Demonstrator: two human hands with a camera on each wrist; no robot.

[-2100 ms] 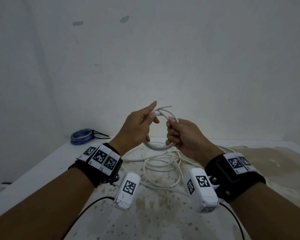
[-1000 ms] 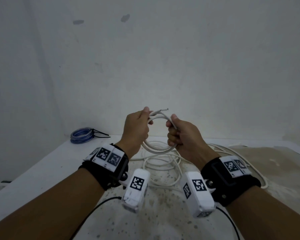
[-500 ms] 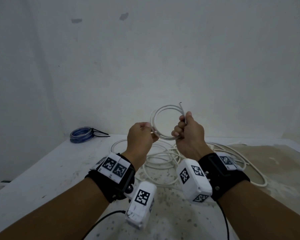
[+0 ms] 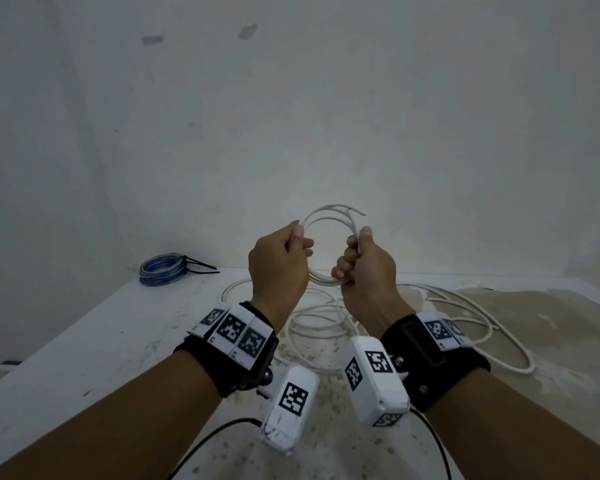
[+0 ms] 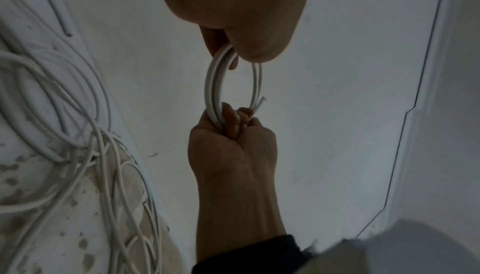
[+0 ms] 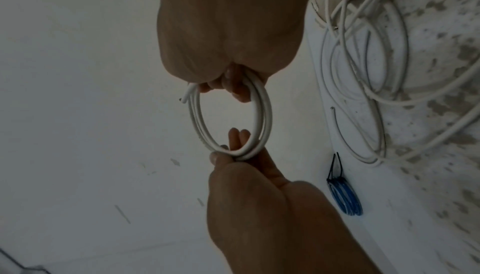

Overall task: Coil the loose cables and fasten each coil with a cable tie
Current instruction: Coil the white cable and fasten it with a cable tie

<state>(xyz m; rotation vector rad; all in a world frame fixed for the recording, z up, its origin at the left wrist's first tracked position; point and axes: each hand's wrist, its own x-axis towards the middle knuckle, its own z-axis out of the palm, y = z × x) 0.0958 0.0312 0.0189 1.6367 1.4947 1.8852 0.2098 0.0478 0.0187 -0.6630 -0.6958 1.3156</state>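
A small coil of white cable (image 4: 326, 213) is held upright in the air above the table. My left hand (image 4: 302, 237) pinches its left side between thumb and fingers. My right hand (image 4: 357, 241) grips its right side in a fist, and the cut end (image 4: 360, 213) sticks out just above it. The left wrist view shows the coil (image 5: 211, 85) running from my left fingers down into my right fist (image 5: 233, 135). In the right wrist view the coil (image 6: 265, 114) has about three turns. The rest of the white cable (image 4: 326, 322) lies in loose loops on the table.
A blue cable coil (image 4: 161, 273) fastened with a black cable tie (image 4: 201, 266) lies at the table's back left corner, also seen as the blue coil (image 6: 345, 198). Loose white loops (image 4: 499, 341) spread to the right. The stained white table (image 4: 84, 341) meets a bare wall.
Both hands have risen with the coil. The coil has turned more face-on and gained a turn. My left hand has shifted up to pinch the coil's left side.
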